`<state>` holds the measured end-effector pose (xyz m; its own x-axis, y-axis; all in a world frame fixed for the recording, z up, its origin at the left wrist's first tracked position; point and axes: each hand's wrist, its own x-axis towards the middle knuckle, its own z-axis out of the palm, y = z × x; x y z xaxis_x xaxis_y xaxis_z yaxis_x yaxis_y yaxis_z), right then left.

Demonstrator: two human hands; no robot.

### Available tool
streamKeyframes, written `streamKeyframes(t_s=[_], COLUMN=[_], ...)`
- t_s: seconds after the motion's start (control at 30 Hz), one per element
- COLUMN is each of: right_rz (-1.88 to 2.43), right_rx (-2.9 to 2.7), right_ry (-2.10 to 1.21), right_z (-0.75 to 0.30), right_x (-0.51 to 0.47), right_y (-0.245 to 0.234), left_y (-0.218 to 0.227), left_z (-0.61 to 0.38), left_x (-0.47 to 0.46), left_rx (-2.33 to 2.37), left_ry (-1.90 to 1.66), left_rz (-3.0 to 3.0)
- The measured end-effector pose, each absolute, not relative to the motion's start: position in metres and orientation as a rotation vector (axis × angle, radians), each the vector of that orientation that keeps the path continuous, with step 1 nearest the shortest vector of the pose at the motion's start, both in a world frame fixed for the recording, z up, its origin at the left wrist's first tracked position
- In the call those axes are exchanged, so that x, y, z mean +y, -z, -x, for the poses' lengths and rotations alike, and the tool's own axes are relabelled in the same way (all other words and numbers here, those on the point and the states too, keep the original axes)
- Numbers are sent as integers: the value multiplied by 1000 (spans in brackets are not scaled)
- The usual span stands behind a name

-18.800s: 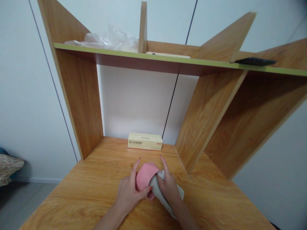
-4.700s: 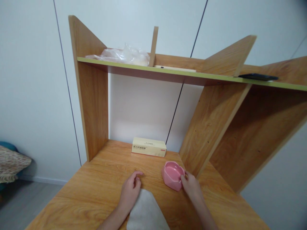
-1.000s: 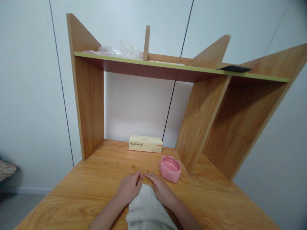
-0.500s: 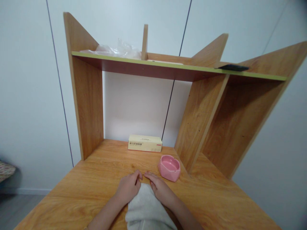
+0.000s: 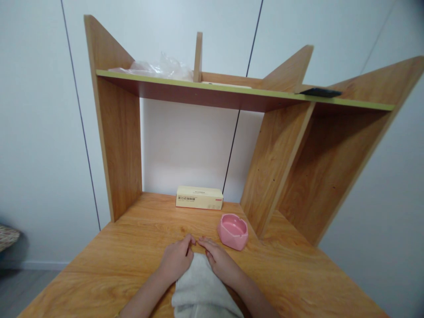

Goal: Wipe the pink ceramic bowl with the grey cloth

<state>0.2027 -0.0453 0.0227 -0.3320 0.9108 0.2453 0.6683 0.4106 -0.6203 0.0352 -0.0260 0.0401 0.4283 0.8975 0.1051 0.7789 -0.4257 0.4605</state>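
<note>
Both my hands rest on the far end of a grey cloth (image 5: 202, 289) that lies on the wooden desk (image 5: 115, 260). My left hand (image 5: 176, 261) lies on the cloth's left corner with fingers curled down onto it. My right hand (image 5: 219, 263) presses on the right corner, fingers bent and together. Their fingertips almost meet at the cloth's far edge. A pink ashtray-like dish (image 5: 232, 231) stands upright on the desk just to the right of my right hand, apart from it.
A cream cardboard box (image 5: 199, 197) lies at the back of the desk against the wall. Wooden side panels (image 5: 119, 145) and a slanted divider (image 5: 274, 168) bound the bay. The upper shelf (image 5: 212, 92) holds a clear plastic bag (image 5: 159, 68) and a black flat item (image 5: 320, 92).
Over the last second my hands and the cloth have hardly moved; only the view shifted slightly. Earlier, the pink dish was set down at the right and both hands came to the cloth.
</note>
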Motion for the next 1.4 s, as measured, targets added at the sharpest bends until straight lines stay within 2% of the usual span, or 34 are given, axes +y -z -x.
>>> streamKeyframes(t_s=[1.4], right_rz=[1350], right_rx=[-2103], right_ry=[-562], right_z=[-203], right_x=[-47], right_y=[-24], left_y=[-42], left_z=[-35], left_x=[-26], left_rx=[1428], left_ry=[-443], left_rz=[-2331])
